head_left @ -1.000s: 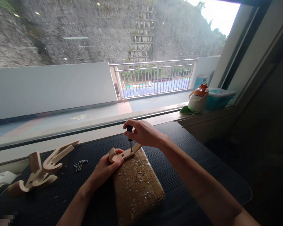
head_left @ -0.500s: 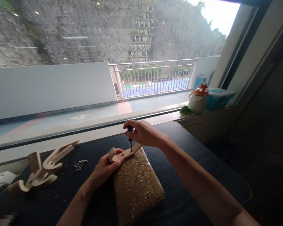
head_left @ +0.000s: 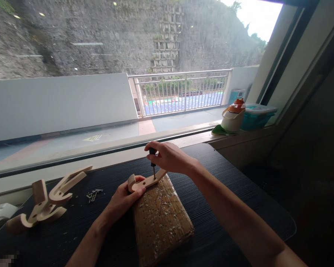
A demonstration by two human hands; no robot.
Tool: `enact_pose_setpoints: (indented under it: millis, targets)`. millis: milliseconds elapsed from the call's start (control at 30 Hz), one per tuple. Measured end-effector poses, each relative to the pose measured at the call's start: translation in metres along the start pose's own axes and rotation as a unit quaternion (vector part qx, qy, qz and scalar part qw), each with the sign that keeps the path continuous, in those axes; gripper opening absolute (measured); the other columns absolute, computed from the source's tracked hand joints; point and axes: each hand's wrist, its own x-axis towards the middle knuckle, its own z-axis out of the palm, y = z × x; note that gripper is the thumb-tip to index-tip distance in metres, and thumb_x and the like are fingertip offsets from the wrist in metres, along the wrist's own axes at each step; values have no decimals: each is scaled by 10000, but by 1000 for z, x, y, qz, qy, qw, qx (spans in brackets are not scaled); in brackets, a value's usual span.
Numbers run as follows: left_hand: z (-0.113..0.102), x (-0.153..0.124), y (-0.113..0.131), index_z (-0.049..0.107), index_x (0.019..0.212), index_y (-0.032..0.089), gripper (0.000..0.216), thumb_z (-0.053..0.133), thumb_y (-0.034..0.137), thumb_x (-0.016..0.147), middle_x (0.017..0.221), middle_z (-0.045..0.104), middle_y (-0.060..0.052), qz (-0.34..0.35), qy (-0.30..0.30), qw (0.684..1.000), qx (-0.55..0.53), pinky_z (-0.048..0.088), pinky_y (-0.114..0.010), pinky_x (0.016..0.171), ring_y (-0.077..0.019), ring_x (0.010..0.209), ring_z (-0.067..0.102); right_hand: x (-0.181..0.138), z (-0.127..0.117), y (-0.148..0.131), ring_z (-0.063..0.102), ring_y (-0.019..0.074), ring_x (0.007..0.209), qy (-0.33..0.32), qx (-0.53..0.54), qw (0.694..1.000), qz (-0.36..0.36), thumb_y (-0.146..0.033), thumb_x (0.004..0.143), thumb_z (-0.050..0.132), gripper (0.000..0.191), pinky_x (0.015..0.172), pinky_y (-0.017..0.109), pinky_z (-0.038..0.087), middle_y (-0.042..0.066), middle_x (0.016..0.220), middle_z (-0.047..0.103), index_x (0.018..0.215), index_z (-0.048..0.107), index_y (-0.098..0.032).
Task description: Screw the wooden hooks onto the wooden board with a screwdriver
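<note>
My right hand (head_left: 168, 157) grips the black handle of a screwdriver (head_left: 152, 159), which stands nearly upright. Its tip meets a light wooden hook (head_left: 148, 182) near the middle, and a dark hole shows beside it. My left hand (head_left: 128, 193) pinches the hook's curved end, with the thumb in front and fingers behind. Under the hook lies a cardboard block (head_left: 164, 222) wrapped in clear tape, its top pitted with small holes. Any screw under the tip is too small to make out.
Several wooden hooks (head_left: 59, 194) lie in a pile on the left of the black table (head_left: 217, 185). A little heap of screws (head_left: 93, 195) sits nearer the middle. On the windowsill stand a bottle (head_left: 233, 118) with an orange top and a teal box (head_left: 257, 118).
The whole view has shifted very slightly. Both hands, the screwdriver and the hook keep almost the same places.
</note>
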Motion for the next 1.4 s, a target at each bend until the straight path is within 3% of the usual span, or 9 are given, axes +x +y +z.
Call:
enact_pose_setpoints:
  millis: [700, 967, 1400]
  targets:
    - [0, 1, -3, 629, 1009, 146, 426, 632, 422, 684, 905, 682, -63, 27, 24, 999, 3, 489, -304, 734, -235, 831, 620, 0, 0, -3, 496, 100, 572, 10, 5, 1000, -27, -279, 844, 458, 274, 560, 236, 321, 15, 707, 626, 1052, 612, -188]
    - [0, 1, -3, 605, 1033, 152, 443, 614, 449, 705, 935, 672, -64, 12, 16, 1000, 18, 485, -299, 749, -240, 862, 615, 1, -1, -1, 512, 109, 589, 3, -8, 1000, 5, -299, 847, 474, 271, 566, 245, 321, 29, 779, 661, 1049, 613, -183]
    - [0, 0, 0, 612, 1016, 152, 437, 620, 456, 703, 940, 684, -62, 12, 15, 1000, 6, 489, -279, 737, -238, 859, 628, 0, -3, -6, 511, 103, 576, 9, 17, 1000, -8, -275, 848, 461, 270, 574, 243, 324, 17, 710, 640, 1031, 635, -180]
